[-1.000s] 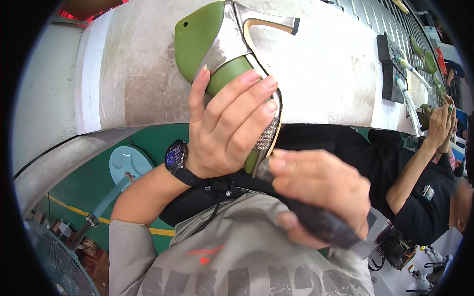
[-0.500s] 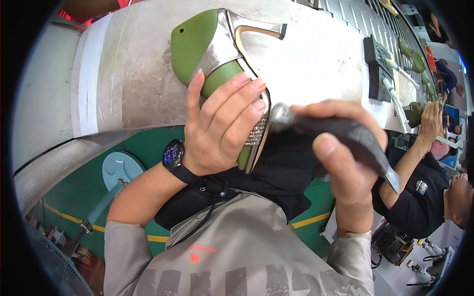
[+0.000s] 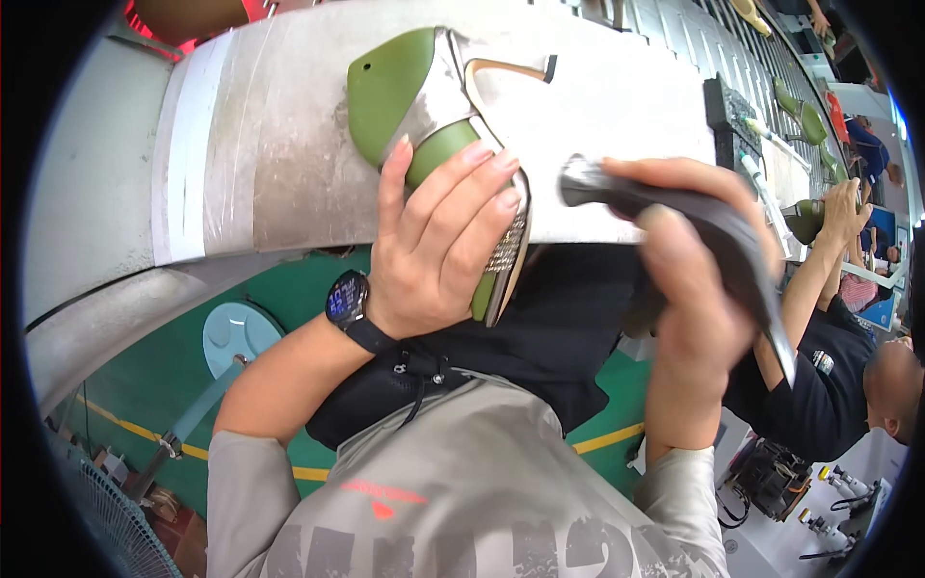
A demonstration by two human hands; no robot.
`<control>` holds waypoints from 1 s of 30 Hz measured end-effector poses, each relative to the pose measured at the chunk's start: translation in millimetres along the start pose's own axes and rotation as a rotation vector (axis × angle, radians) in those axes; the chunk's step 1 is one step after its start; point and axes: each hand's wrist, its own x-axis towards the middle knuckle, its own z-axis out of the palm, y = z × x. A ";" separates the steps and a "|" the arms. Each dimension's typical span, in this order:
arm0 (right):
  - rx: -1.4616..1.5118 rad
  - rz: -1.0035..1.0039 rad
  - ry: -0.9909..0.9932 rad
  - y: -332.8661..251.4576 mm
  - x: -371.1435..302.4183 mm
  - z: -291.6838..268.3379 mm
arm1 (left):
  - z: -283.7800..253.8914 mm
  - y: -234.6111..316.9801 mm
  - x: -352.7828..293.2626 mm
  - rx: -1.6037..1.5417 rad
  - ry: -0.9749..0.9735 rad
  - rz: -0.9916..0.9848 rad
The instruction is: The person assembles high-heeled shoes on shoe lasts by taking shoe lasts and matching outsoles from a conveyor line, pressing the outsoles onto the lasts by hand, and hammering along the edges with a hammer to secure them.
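A silver high-heeled shoe [image 3: 436, 101] with a glittery strap [image 3: 505, 252] lies on its side, fitted over a green shoe last [image 3: 390, 87]. Across its middle rests my left hand [image 3: 438, 250], closed on it, the thumb against the green and the fingers reaching the sole's edge. The slim heel points right, toward the far side. My right hand [image 3: 703, 289] is wrapped round a dark shoemaker's hammer [image 3: 718, 217], slightly blurred. The hammer's round metal face hangs apart from the sole, to its right.
The shoe lies on a pale worktable [image 3: 299, 144] whose near edge curves. A black block [image 3: 734, 125] with white-handled tools stands at right, beside a metal roller conveyor [image 3: 684, 43]. A co-worker [image 3: 819, 385] handles another green last. A blue round stool [image 3: 241, 337] is at lower left.
The hammer and my right hand have moved right, away from the sole's edge. My left hand and the shoe have shifted slightly right.
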 end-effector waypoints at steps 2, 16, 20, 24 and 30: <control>0.156 -0.132 0.226 2.5 -19.5 -8.5 | 2.6 13.8 10.2 -0.082 0.092 -0.123; -0.256 -0.510 -0.163 21.3 -78.3 26.6 | 11.7 15.4 15.3 -0.078 0.119 -0.122; -0.210 -0.397 -0.210 14.0 -78.4 14.0 | 8.7 13.8 15.4 -0.066 0.085 -0.134; -0.158 -0.372 -0.123 5.9 -70.0 10.8 | 15.4 17.2 15.4 -0.062 0.135 -0.134; 0.050 -0.064 -0.004 20.2 -45.4 9.0 | 13.4 20.1 19.6 -0.121 0.094 -0.149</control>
